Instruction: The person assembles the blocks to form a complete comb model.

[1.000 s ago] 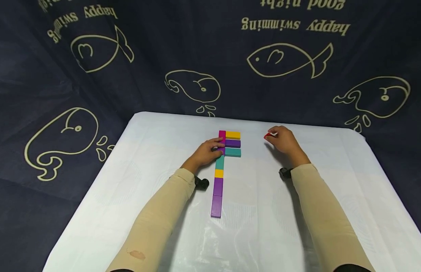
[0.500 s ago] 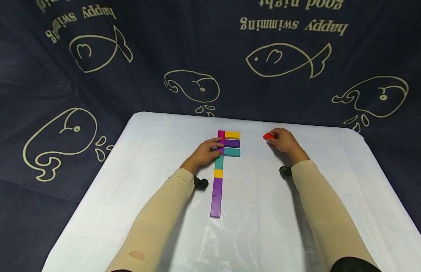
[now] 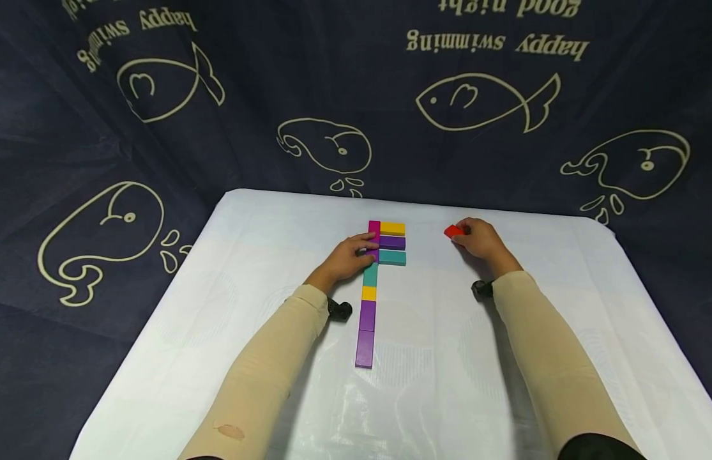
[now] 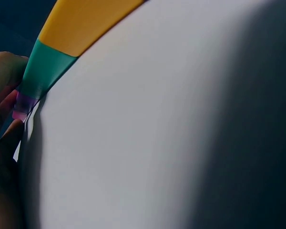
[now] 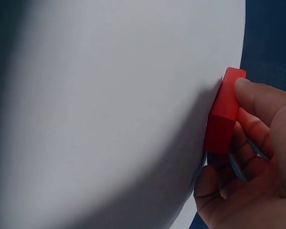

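My left hand [image 3: 345, 257] rests on the upper part of a column of blocks, its fingertips over the magenta block [image 3: 374, 226] and the purple block [image 3: 375, 255]. Below it the column continues with a teal block [image 3: 370, 275], a yellow block [image 3: 369, 293] and two purple blocks. My right hand [image 3: 482, 239] pinches a red block [image 5: 224, 112] between thumb and fingers, close over the table at the far right of the column. In the left wrist view, the teal block [image 4: 45, 71] and the yellow block [image 4: 86, 24] run toward my left fingers.
Right of the column's top lie a yellow block [image 3: 393, 229], a dark purple block [image 3: 393, 243] and a teal block [image 3: 393, 258], set sideways against it. A white cloth covers the table [image 3: 424, 396]. A dark curtain [image 3: 390, 96] with fish drawings hangs behind.
The red block has turned in my right hand and shows more of its face, with the fingers shifted slightly along it. My left hand stays on the column.
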A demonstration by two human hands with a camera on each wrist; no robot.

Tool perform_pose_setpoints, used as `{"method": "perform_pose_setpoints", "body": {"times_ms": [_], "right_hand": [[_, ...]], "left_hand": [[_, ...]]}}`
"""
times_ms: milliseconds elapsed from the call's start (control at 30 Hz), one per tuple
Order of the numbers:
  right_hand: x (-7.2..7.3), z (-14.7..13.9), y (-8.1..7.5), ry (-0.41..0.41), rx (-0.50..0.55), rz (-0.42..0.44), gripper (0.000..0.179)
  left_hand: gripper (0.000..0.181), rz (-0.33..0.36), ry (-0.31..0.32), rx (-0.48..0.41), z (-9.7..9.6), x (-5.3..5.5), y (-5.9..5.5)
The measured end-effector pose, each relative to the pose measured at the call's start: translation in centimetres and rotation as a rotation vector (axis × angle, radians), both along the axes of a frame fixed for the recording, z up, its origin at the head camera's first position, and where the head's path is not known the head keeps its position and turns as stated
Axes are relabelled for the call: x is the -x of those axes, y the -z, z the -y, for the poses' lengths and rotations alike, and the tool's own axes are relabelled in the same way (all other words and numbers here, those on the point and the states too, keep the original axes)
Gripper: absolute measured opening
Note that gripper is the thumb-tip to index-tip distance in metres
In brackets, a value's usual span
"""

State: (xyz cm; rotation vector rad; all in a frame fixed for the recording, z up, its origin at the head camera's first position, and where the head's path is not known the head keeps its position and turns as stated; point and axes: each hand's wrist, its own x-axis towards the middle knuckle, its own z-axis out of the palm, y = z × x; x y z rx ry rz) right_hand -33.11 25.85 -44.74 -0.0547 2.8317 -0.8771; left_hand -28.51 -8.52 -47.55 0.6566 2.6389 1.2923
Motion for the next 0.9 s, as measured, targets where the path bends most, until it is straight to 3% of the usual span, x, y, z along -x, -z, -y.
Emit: {"method": "perform_pose_setpoints", "body": {"times_ms": [267, 567, 900], "right_hand": [[-0.5, 0.0, 0.0, -0.005, 0.09, -0.039, 0.042], [-1.7, 1.6, -1.0, -0.138, 0.147, -0.117, 0.038], [-3.2, 3.8, -1.2, -0.254, 0.141, -0.122, 0.032]], "left_hand": [[0.036, 0.02, -0.006, 0.031, -0.1, 0.4, 0.2], [0.036, 0.007, -0.009, 0.046, 0.0, 0.2, 0.1], [0.035, 0.015, -0.001, 0.026, 0.0, 0.1, 0.0]]}}
